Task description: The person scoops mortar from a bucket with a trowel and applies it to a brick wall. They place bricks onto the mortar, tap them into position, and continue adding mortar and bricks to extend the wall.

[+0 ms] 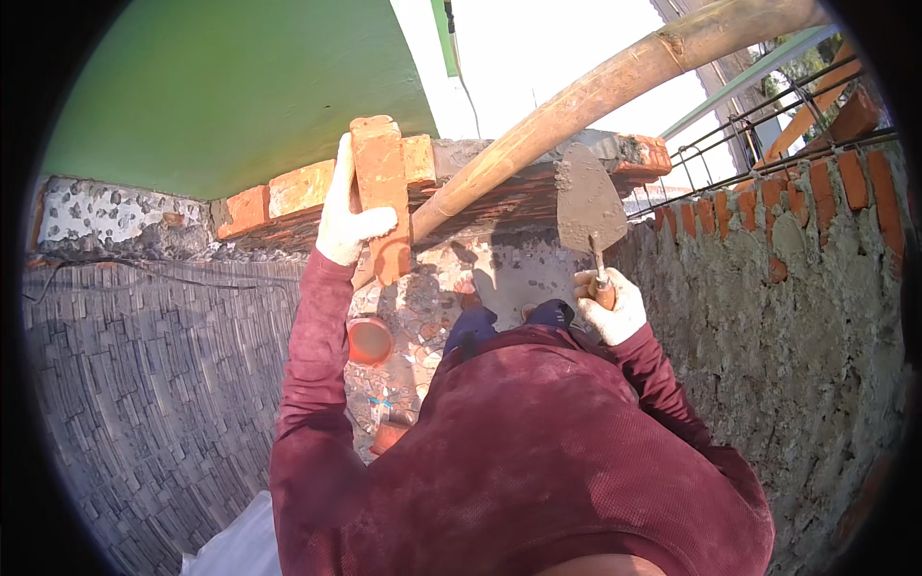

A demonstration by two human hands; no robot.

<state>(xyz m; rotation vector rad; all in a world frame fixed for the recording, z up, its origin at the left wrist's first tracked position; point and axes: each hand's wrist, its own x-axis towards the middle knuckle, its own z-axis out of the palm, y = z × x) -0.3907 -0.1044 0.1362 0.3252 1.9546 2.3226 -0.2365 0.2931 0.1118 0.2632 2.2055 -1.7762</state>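
In a white glove, my left hand (351, 221) grips an orange brick (382, 178), held upright in the view over a low brick course (303, 189) beneath the green surface. My right hand (615, 309), also gloved, is closed round the wooden handle of a trowel (588, 202), whose blade carries grey mortar and is in front of the right end of the brick course. A thick bamboo pole (576, 106) slants from the upper right down behind the held brick.
A stone-patterned wall (154, 374) runs along the left, a rough mortar-smeared brick wall (788, 336) along the right with black rebar (768, 125) above. Below are an orange bucket (369, 341), rubble on the ground (423, 278), my legs and a white sheet (226, 542) at lower left.
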